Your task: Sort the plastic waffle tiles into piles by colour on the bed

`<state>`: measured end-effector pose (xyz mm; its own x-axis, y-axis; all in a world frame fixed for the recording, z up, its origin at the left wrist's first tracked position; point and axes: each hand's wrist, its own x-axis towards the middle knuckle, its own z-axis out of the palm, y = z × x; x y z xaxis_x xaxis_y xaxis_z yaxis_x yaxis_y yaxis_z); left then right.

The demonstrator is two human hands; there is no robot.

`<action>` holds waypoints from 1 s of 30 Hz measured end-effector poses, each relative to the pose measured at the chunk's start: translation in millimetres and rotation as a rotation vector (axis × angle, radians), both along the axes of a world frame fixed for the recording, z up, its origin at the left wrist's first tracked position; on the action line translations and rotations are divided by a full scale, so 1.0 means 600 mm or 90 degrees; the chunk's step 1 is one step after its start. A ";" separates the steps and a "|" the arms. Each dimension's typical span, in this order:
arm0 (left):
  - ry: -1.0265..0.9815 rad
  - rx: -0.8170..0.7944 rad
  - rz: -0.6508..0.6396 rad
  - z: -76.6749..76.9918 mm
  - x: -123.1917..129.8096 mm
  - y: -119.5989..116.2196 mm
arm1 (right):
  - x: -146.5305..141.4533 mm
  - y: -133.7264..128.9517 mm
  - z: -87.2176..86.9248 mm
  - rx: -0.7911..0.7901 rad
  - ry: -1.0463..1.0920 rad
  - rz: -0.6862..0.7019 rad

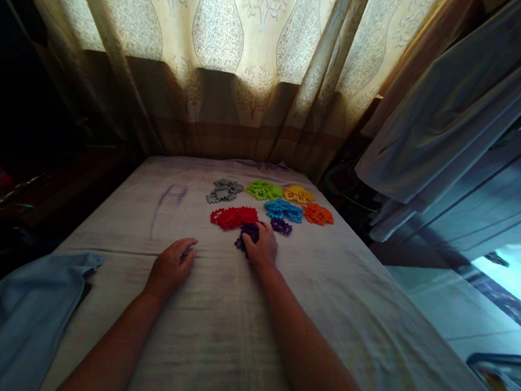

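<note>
Small, knobbly plastic pieces, perhaps toy connectors, lie sorted by colour in piles on the cloth-covered table. My right hand (264,246) is closed round part of the dark purple pieces (247,234), thumb and fingers curled over them. A smaller purple cluster (281,226) lies just beyond it to the right. The red pile (234,217) sits right behind my right fingers. My left hand (171,266) rests on the cloth at the left, fingers curved with thumb apart, holding nothing. Farther back are grey (224,191), green (264,190), yellow (299,194), blue (283,210) and orange (318,214) piles.
A pale, wrinkled sheet (206,340) covers the table. Light blue cloth (37,295) hangs over its near left edge. A patterned curtain (258,51) closes off the back. White garments (429,114) hang at the right, above a tiled floor (437,297).
</note>
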<state>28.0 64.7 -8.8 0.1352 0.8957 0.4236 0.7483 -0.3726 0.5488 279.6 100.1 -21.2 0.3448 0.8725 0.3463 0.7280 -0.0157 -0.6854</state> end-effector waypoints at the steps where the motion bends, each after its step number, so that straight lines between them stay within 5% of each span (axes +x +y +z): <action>1: -0.003 0.005 0.005 -0.001 0.000 0.001 | -0.029 0.008 -0.003 0.014 0.044 -0.001; 6: -0.016 0.051 0.044 -0.009 0.000 0.005 | -0.137 0.053 0.003 0.064 0.275 0.004; 11: 0.009 0.059 0.027 -0.017 -0.001 0.005 | -0.142 0.085 0.032 0.116 0.257 0.155; 13: 0.019 0.052 0.021 -0.020 -0.002 0.005 | -0.103 0.092 0.043 0.145 0.199 0.214; 16: 0.029 0.040 0.022 -0.024 -0.003 0.005 | 0.003 0.104 0.054 0.148 0.100 0.173; 24: -0.007 -0.001 0.049 -0.022 -0.009 0.009 | 0.342 0.167 0.047 -0.117 -0.103 -0.252; 27: -0.026 -0.028 0.067 -0.014 -0.012 0.007 | 0.408 0.195 0.034 -0.215 -0.095 -0.258; 30: -0.036 -0.044 0.073 -0.008 -0.015 0.006 | 0.426 0.210 0.023 -0.260 -0.122 -0.223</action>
<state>19.2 68.1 -13.9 0.0084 0.9313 0.3643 0.7510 -0.2464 0.6126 535.0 225.8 -7.2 0.6020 0.7935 0.0890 0.7419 -0.5147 -0.4296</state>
